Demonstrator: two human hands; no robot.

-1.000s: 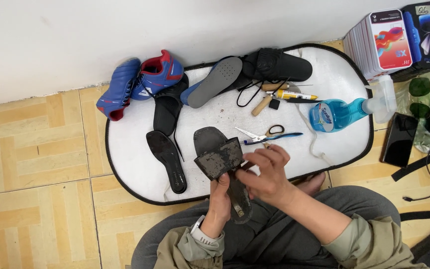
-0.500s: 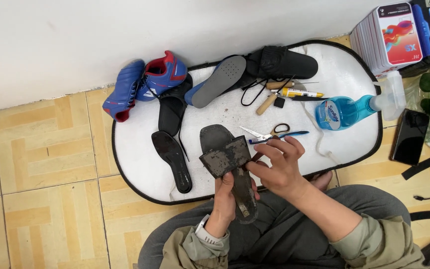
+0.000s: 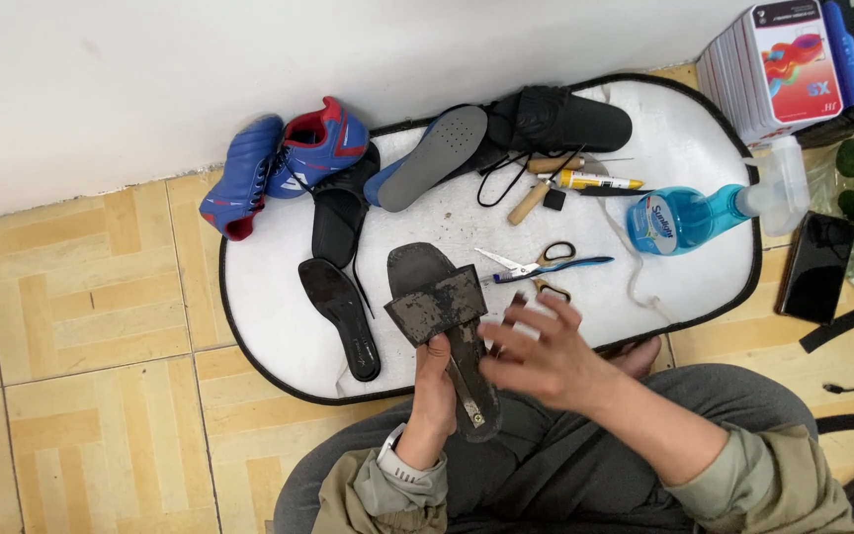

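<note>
Dark, worn slide sandal with a scuffed grey strap (image 3: pixel 444 326) sits upright in my left hand (image 3: pixel 434 391), fingers closed round its heel end, over the near edge of the white oval mat (image 3: pixel 279 326), apparently held for inspection. My right hand (image 3: pixel 544 356) hovers beside it, fingers spread, holding nothing. Motion blur obscures those fingertips; scissors (image 3: pixel 531 265) lie just beyond.

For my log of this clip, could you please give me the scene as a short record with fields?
Left hand: grips a worn dark sole, holding it up over the lap.
Right hand: fingers spread beside the sole, blurred; contact unclear.
Mat: white oval with a black rim, on the tiled floor.
On the mat: scissors, blue spray bottle, black insole.
Mat's far corner: blue and red shoe.
</note>
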